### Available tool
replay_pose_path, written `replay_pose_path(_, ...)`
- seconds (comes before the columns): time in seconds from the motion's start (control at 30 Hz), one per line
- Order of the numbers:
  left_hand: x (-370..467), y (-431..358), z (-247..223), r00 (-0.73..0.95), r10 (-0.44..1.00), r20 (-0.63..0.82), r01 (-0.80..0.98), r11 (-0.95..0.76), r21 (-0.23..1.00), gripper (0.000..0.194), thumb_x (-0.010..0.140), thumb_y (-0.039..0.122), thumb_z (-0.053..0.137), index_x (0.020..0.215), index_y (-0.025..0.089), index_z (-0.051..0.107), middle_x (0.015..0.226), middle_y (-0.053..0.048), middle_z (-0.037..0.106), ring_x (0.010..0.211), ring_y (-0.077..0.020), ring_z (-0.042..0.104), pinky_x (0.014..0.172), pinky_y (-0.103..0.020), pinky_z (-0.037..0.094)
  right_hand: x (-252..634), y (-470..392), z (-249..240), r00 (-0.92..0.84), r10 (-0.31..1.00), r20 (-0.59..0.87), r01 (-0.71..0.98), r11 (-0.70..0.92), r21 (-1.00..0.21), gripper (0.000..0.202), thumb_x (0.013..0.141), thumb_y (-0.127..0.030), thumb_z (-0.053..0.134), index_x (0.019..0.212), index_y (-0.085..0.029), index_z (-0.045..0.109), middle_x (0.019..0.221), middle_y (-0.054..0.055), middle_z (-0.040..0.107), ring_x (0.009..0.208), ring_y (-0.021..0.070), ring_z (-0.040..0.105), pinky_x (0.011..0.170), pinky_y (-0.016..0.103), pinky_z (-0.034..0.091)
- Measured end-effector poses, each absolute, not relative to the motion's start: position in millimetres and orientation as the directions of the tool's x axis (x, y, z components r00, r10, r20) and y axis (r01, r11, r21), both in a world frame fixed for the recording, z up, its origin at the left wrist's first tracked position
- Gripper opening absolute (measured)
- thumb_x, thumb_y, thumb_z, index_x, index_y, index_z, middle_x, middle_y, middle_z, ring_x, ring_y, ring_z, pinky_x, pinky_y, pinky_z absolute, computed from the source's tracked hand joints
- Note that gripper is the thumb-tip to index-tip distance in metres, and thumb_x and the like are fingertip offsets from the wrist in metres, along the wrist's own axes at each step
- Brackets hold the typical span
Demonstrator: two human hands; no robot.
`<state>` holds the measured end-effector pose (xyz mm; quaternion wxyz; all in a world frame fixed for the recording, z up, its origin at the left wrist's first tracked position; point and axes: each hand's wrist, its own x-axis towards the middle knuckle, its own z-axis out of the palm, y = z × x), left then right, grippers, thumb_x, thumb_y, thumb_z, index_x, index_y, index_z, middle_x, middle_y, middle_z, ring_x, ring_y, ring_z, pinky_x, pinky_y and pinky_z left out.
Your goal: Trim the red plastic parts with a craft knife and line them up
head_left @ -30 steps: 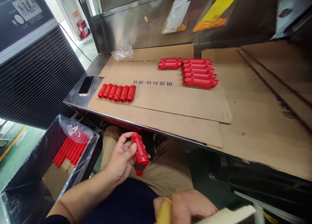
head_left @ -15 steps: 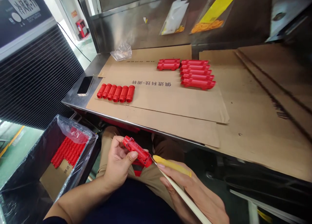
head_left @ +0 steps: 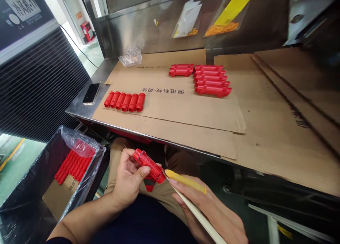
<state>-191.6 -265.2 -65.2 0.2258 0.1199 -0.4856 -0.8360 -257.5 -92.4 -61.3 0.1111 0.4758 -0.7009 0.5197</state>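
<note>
My left hand (head_left: 130, 176) is closed around a red plastic housing (head_left: 149, 164), thumb on its front and fingers behind. The housing is tilted, and its recessed, detailed face is turned up. My right hand (head_left: 207, 205) grips a slim tool with a long cream handle (head_left: 198, 215), held like a pen. The tool's thin tip is at the housing's lower right end; its exact shape is too small to tell. A yellow finger cot (head_left: 186, 181) covers my right index finger. Both hands are over my lap, in front of the bench edge.
Cardboard sheets (head_left: 170, 113) cover the metal bench. On them lie a row of short red tubes (head_left: 124, 101) and stacked red housings (head_left: 212, 81). A phone (head_left: 91, 93) sits at left. Below stands a plastic-lined bin (head_left: 25, 198) with red parts. Bags (head_left: 223, 17) hang behind.
The view has shifted slightly, so the bench items appear a little further left. My hands keep the same hold, and the tool tip stays at the housing's end.
</note>
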Motion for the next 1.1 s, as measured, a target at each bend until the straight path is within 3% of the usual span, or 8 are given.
replay_pose_path(0.5, -190.4, -265.9, -66.7, -0.858, -0.510, 0.064, 0.306, -0.407, 0.861, 0.027, 0.087, 0.024, 0.079, 0.103, 0.023, 0.057, 0.090, 0.002, 0.072, 0.086, -0.0198, 0.079, 0.074, -0.029, 0.065, -250.7, -87.3, -60.1, -0.586, -0.546, 0.598, -0.773, 0.156, -0.615, 0.030, 0.095, -0.007, 0.063, 0.121, -0.020, 0.067, 0.103, 0.005, 0.077, 0.094, 0.0175, 0.076, 0.095, 0.025, 0.063)
replay_pose_path(0.7, -188.5, -264.6, -64.1, -0.833, -0.545, 0.099, 0.324, -0.334, 0.885, 0.026, 0.087, 0.023, 0.079, 0.103, 0.023, 0.058, 0.097, 0.002, 0.071, 0.086, -0.0190, 0.079, 0.076, -0.030, 0.064, -249.7, -85.4, -59.3, -0.612, -0.558, 0.561, -0.754, 0.197, -0.626, 0.027, 0.097, -0.012, 0.061, 0.121, -0.022, 0.065, 0.106, 0.004, 0.078, 0.093, 0.0179, 0.078, 0.090, 0.025, 0.064)
replay_pose_path(0.83, -185.1, -261.0, -63.0, -0.796, -0.589, 0.136, 0.328, -0.233, 0.915, 0.026, 0.085, 0.023, 0.080, 0.102, 0.024, 0.060, 0.105, 0.000, 0.066, 0.090, -0.0194, 0.078, 0.084, -0.034, 0.064, -259.1, -86.1, -58.1, -0.629, -0.630, 0.454, -0.702, 0.210, -0.681, 0.018, 0.101, -0.021, 0.057, 0.117, -0.024, 0.064, 0.111, 0.005, 0.078, 0.093, 0.0176, 0.079, 0.087, 0.024, 0.065)
replay_pose_path(1.0, -186.0, -260.5, -66.1, -0.786, -0.618, 0.025, 0.220, -0.241, 0.945, 0.033, 0.081, 0.030, 0.084, 0.099, 0.022, 0.056, 0.094, 0.001, 0.065, 0.081, -0.0169, 0.074, 0.079, -0.032, 0.061, -270.4, -88.9, -62.3, -0.491, -0.663, 0.566, -0.775, 0.036, -0.631, 0.027, 0.098, -0.012, 0.055, 0.120, -0.022, 0.067, 0.111, 0.007, 0.078, 0.097, 0.0185, 0.077, 0.086, 0.026, 0.065)
replay_pose_path(1.1, -189.3, -263.5, -67.2, -0.801, -0.593, -0.088, 0.147, -0.337, 0.930, 0.034, 0.081, 0.032, 0.085, 0.097, 0.021, 0.056, 0.086, 0.002, 0.063, 0.078, -0.0114, 0.065, 0.074, -0.023, 0.055, -270.9, -88.9, -69.4, -0.512, -0.685, 0.519, -0.733, 0.032, -0.680, 0.027, 0.103, -0.027, 0.052, 0.120, -0.024, 0.072, 0.114, 0.007, 0.078, 0.098, 0.0214, 0.077, 0.087, 0.031, 0.067)
